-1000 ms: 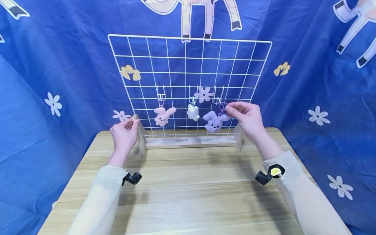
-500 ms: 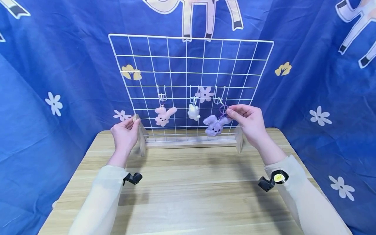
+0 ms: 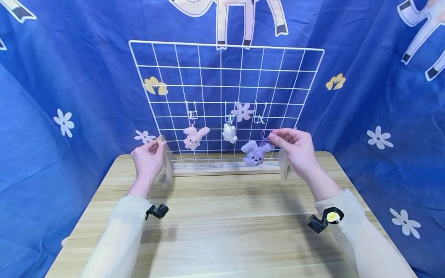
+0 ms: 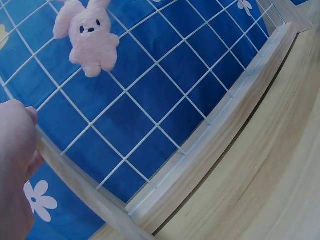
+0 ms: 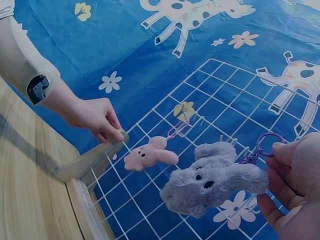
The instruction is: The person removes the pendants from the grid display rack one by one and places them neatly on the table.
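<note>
My right hand [image 3: 295, 148] pinches the purple ring [image 5: 259, 144] of a plush bunny keychain [image 3: 254, 157], which dangles in front of the white wire grid [image 3: 220, 68]. Just above it, a wire hook [image 3: 259, 119] on the grid carries nothing. With thumb and fingers, my left hand [image 3: 147, 159] holds the top of the left wooden upright [image 3: 167, 168] of the grid's stand. A pink plush bunny keychain [image 3: 192, 140] hangs from the left hook, and a small white plush charm [image 3: 229, 134] from the middle one. In the left wrist view the fingertips are partly hidden.
The grid stands in a wooden base [image 3: 226, 168] near the back of the wood-grain table [image 3: 222, 224]. Close behind it hangs a blue patterned curtain [image 3: 87, 96], which also runs along both sides. The right wooden upright [image 3: 283, 166] is below my right hand.
My right hand has moved down and slightly right, bringing the purple bunny's ring away from the right hook. The bunny hangs lower now. My left hand has stayed on the upright.
</note>
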`<action>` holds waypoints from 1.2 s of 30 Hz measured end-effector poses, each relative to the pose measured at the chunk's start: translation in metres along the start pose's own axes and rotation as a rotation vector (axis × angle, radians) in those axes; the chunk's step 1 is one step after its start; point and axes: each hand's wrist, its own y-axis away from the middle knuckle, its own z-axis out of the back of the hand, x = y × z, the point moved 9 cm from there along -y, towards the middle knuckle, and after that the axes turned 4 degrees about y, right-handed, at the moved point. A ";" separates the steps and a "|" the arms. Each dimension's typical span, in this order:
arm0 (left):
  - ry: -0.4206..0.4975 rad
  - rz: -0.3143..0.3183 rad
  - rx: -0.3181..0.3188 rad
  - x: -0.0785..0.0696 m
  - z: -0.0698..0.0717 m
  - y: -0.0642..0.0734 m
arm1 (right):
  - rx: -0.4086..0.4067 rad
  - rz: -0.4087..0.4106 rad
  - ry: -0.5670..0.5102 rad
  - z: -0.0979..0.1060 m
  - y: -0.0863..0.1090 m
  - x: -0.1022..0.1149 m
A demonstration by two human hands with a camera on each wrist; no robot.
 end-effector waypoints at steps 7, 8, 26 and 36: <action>0.011 0.010 0.002 0.001 -0.001 0.000 | 0.007 0.003 0.019 -0.002 0.007 -0.003; 0.009 0.011 0.003 0.001 -0.001 0.000 | 0.011 0.000 0.023 -0.002 0.008 -0.004; 0.006 0.013 -0.006 0.001 -0.001 0.000 | 0.118 -0.011 0.022 -0.018 0.031 -0.004; 0.009 -0.001 -0.004 -0.003 0.000 0.001 | 0.130 -0.011 -0.023 -0.021 0.041 -0.009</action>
